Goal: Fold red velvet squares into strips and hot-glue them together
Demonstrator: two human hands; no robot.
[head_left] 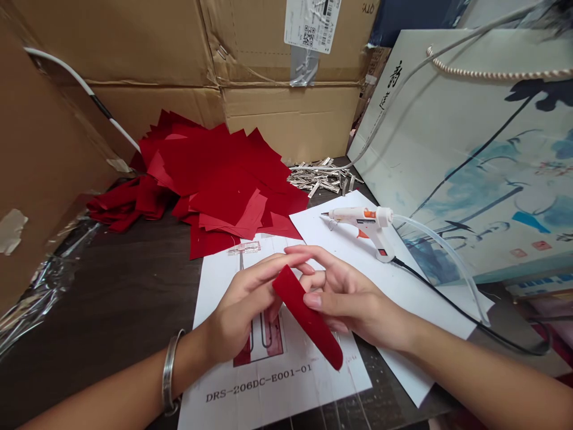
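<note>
Bare forearms [474, 364] reach in from the two lower corners, the left one wearing a silver bangle [167, 373] at the wrist. They lead to two hands meeting at the centre around a narrow red strip [308, 319], which is raised over a printed sheet [250, 413] and slants from upper left down to a rounded end at lower right. The right hand [358, 301] pinches the strip, thumb on its front face and fingers behind. The left hand [239, 298] has its fingers at the strip's upper end, overlapping the right fingertips; whether it grips, I cannot tell. Below them the sheet reads "DRS-206DC-E001-01", and a small clear plastic piece [244, 248] lies near its top edge. To the right, a white and orange glue gun [364, 220] lies on plain white paper [313, 220], nozzle pointing left. Beyond the hands, red fabric pieces [215, 161] heap up on the dark tabletop [125, 275], next to scattered silvery metal clips [329, 179]. Cardboard boxes [286, 116] stand behind; a painted paper bag [430, 119] leans at right.
</note>
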